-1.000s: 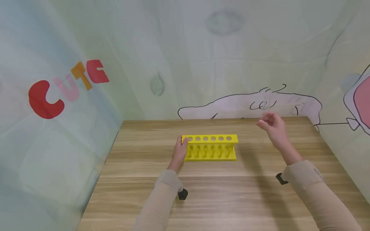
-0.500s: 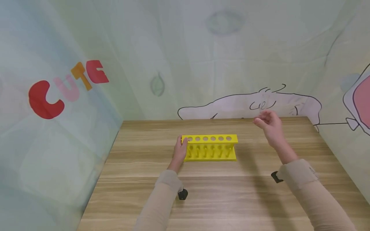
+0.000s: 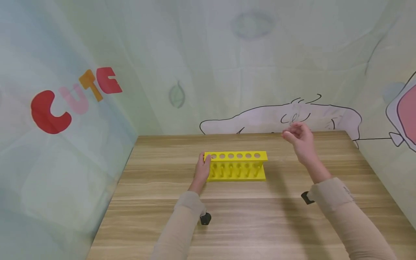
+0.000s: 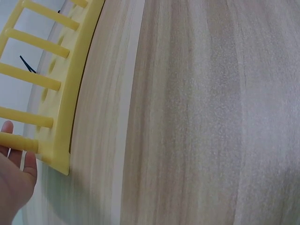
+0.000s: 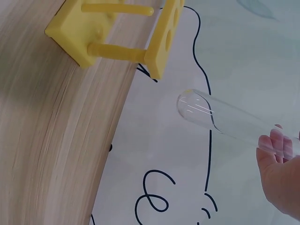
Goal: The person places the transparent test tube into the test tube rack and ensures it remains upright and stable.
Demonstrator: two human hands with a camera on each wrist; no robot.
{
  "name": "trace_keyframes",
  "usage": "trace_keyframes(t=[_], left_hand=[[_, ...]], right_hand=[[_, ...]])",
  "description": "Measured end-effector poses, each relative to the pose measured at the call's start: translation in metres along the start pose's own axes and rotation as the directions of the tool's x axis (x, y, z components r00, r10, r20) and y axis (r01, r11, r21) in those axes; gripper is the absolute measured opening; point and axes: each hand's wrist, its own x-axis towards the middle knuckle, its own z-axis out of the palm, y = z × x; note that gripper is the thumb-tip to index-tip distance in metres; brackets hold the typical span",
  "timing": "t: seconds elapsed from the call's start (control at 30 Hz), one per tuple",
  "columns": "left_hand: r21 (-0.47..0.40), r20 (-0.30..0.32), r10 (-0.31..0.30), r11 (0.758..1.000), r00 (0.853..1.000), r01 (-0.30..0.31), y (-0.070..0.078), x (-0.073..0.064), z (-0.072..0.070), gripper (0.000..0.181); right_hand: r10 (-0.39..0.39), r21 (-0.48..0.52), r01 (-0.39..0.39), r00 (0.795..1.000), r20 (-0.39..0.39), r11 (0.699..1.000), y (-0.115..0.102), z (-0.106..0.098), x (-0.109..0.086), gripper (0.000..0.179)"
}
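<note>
A yellow test tube rack (image 3: pixel 235 159) stands upright on the table, a row of round holes along its top plate and pegs on its base. My left hand (image 3: pixel 202 169) grips its left end; the left wrist view shows the fingers (image 4: pixel 31 164) around the end post. Up to the right of the rack, my right hand (image 3: pixel 303 144) is raised above the table. It holds a clear test tube (image 5: pixel 225 115), best seen in the right wrist view, whose rounded end points toward the rack and stays apart from it. In the head view the tube barely shows.
The wood-grain table (image 3: pixel 240 224) extends around the rack on all sides. Behind it hangs a printed cloth backdrop (image 3: pixel 208 72), with coloured letters on the left side and a balloon drawing at right.
My right hand has moved a little to the left and slightly farther back, closer to the rack, with the test tube in it. The left hand and rack have stayed put.
</note>
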Motion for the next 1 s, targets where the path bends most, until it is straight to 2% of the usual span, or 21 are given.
trace_keyframes(t=[0.6,1.0], left_hand=[[-0.006,-0.01,-0.017,1.0,1.0,0.017,0.0,0.0,0.001,0.06],[0.004,-0.021,-0.001,1.0,1.0,0.002,0.0,0.0,0.001,0.058]], right_hand=[[-0.016,-0.019,0.016,1.0,0.019,1.0,-0.003,0.009,0.001,0.022],[-0.034,0.046,0.034,0.999,0.0,0.998,-0.005,0.018,0.005,0.023]])
